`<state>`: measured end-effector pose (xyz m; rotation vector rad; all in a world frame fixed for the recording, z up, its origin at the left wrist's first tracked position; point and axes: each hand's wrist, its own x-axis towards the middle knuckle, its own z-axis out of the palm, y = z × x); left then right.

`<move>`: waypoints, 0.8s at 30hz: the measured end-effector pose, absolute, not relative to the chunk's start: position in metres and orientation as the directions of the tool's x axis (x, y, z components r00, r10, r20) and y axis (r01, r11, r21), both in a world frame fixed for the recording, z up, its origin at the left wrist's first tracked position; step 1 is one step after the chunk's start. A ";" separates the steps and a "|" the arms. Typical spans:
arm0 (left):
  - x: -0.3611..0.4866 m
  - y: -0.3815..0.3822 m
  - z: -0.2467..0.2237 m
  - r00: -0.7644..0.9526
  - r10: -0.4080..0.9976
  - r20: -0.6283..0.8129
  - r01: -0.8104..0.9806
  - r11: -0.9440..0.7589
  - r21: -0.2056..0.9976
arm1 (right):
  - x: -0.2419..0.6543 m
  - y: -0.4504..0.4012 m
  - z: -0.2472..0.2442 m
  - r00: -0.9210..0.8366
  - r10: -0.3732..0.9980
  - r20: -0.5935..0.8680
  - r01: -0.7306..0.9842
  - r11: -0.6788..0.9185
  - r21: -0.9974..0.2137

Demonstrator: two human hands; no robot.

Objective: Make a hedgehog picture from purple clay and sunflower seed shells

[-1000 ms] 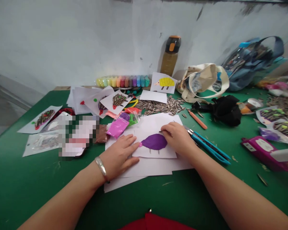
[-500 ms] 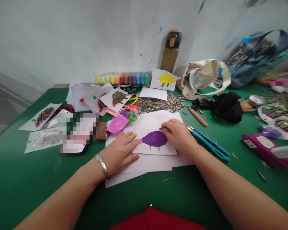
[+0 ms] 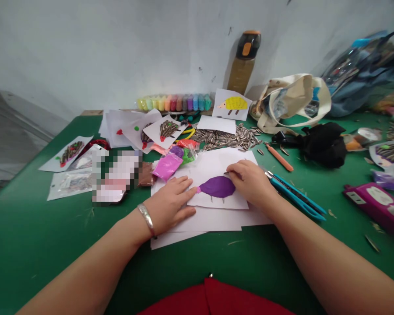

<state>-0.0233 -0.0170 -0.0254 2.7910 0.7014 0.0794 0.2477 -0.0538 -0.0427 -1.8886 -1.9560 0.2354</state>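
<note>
A purple clay shape (image 3: pixel 218 187) with a small pink snout and short drawn legs lies on a white sheet of paper (image 3: pixel 230 203). My left hand (image 3: pixel 172 201) rests flat at the sheet's left side, fingers stretched and fingertips beside the pink snout. At the shape's upper right edge, my right hand (image 3: pixel 249 179) pinches a small dark sliver, a sunflower seed (image 3: pixel 226 173) by its look. Most of the seed is hidden by the fingers. More white paper (image 3: pixel 200 221) lies underneath. Beyond the sheet spreads a pile of sunflower seeds (image 3: pixel 230 138).
Clay packets (image 3: pixel 168 166) and a phone (image 3: pixel 116 175) are left of the paper. Right of it lie a blue utility knife (image 3: pixel 295 194), an orange stick (image 3: pixel 280 157) and a purple box (image 3: pixel 376 205). A bottle (image 3: pixel 243 61), a cloth bag (image 3: pixel 289 100) and finished pictures (image 3: pixel 166 131) stand behind.
The view has shifted, so everything sits a little further right in the picture. Both hands keep nearly the same places on the paper, the right one still pinching the seed.
</note>
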 end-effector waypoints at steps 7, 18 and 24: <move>-0.023 -0.017 -0.023 0.881 0.473 -0.009 0.451 -0.835 0.315 | 0.248 -0.054 -0.041 -0.023 0.985 0.174 0.908 0.093 -0.408; -0.022 -0.019 -0.022 0.881 0.473 -0.030 0.461 -0.841 0.284 | 0.248 -0.054 -0.041 -0.012 0.984 0.178 0.906 0.087 -0.415; -0.023 -0.019 -0.023 0.878 0.477 -0.042 0.470 -0.842 0.264 | 0.248 -0.054 -0.041 -0.018 0.983 0.180 0.904 0.093 -0.418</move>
